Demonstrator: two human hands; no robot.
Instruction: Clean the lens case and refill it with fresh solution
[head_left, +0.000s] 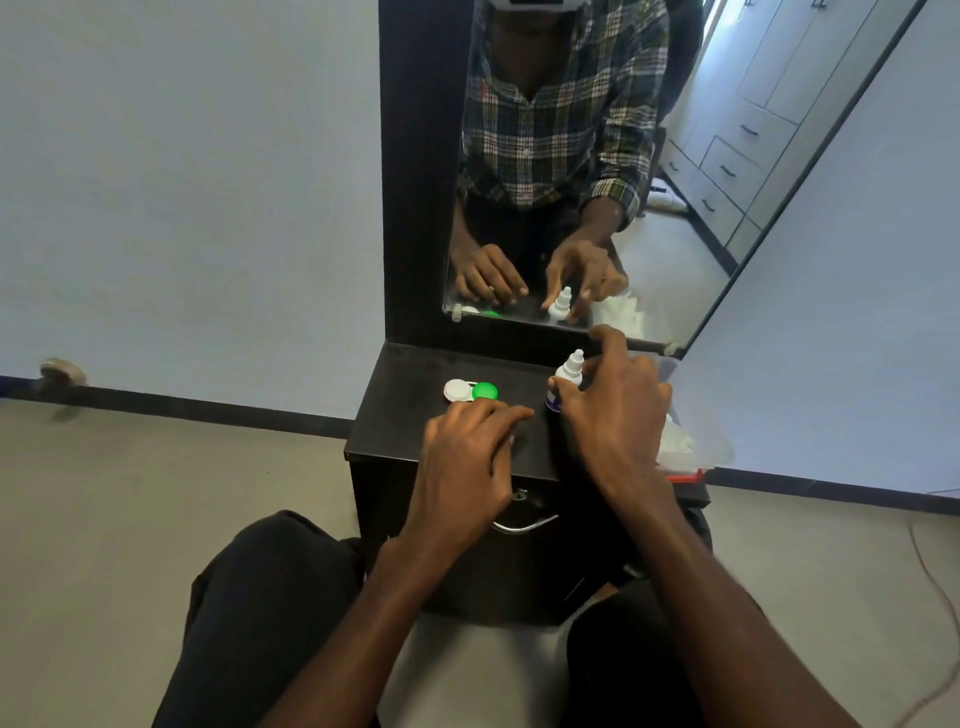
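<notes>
A lens case (470, 391) with one white cap and one green cap lies on the dark cabinet top (410, 384), toward its left. A small white solution bottle (566, 376) with a dropper tip stands upright at the back right. My left hand (465, 457) hovers just in front of the case, fingers loosely curled and holding nothing. My right hand (615, 410) is spread around the bottle, with the thumb at its left side and the fingers behind it; the fingers look straight, not wrapped on it.
A mirror (649, 249) stands behind the cabinet and reflects both hands and the bottle. A clear plastic box (701, 441) with white tissue sits at the right edge. A drawer handle (524, 526) is on the cabinet front, my knees below it.
</notes>
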